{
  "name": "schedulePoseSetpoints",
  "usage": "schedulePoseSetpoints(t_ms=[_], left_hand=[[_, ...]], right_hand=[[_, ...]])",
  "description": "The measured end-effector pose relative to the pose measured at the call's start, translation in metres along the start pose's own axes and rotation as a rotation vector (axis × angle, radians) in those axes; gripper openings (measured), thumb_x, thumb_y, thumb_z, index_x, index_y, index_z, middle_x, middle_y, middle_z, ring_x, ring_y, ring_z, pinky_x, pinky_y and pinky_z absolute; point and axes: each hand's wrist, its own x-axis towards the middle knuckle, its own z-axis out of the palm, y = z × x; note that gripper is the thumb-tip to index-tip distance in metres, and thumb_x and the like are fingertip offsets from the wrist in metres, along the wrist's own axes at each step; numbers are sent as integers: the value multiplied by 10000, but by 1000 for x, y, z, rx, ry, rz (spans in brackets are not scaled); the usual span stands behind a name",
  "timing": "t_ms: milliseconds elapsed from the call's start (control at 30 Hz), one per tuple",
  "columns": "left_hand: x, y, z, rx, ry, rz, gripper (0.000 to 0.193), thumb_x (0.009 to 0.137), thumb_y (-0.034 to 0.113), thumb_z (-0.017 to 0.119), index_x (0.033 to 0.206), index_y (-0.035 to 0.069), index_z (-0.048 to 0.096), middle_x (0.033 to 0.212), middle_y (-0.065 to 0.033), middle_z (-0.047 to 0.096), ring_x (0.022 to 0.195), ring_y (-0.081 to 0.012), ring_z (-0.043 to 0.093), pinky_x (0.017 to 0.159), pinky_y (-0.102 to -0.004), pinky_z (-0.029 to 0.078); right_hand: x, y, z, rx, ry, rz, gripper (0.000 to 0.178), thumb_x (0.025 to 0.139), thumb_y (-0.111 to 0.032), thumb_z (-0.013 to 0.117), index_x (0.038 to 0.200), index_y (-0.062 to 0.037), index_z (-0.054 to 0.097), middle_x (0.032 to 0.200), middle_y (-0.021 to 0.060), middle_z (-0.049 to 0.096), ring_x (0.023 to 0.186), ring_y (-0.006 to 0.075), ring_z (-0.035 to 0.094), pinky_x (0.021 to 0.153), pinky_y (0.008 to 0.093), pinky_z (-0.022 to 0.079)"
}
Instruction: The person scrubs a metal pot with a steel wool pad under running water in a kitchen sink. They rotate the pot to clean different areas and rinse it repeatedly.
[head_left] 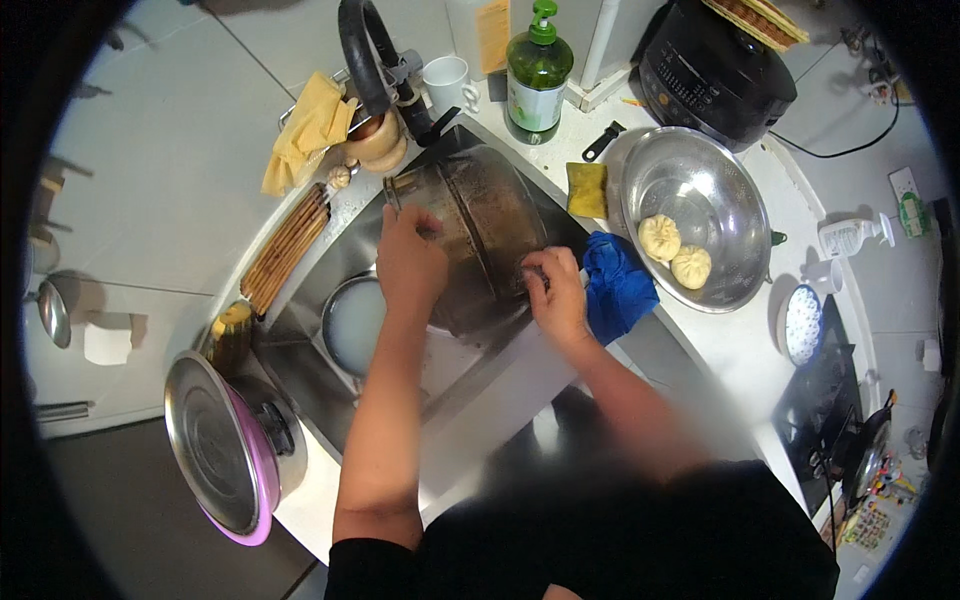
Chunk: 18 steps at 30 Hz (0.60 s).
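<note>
Dull, stained metal pot [480, 235] tipped on its side over the sink's [300, 300] far right corner

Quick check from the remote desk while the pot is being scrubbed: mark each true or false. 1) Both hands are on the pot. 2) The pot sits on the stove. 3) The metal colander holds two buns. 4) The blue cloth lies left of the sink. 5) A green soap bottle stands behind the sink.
1) True: the left hand and the right hand both touch the pot.
2) False: it is tilted on its side over the sink.
3) True: two buns lie in the colander.
4) False: the blue cloth lies right of the sink, beside the right hand.
5) True: the green bottle stands at the back.
</note>
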Motion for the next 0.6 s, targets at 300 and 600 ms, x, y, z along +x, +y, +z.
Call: schedulePoseSetpoints(t_ms=[300, 600], left_hand=[[0, -5, 5, -74, 59, 82, 214, 702, -44, 495, 817, 93, 612, 1191, -291, 553, 1235, -406, 454, 959, -450, 405], [-11, -46, -18, -172, 1, 143, 290, 656, -196, 427, 784, 29, 558, 1302, -278, 505, 1326, -321, 402, 977, -294, 368]], right_hand=[[128, 24, 2, 167, -82, -36, 178, 804, -151, 605, 959, -79, 656, 941, 153, 566, 938, 315, 558, 837, 365, 444], [33, -4, -6, 162, -7, -119, 142, 802, -105, 619, 944, -100, 635, 974, 110, 525, 931, 321, 524, 811, 375, 439]])
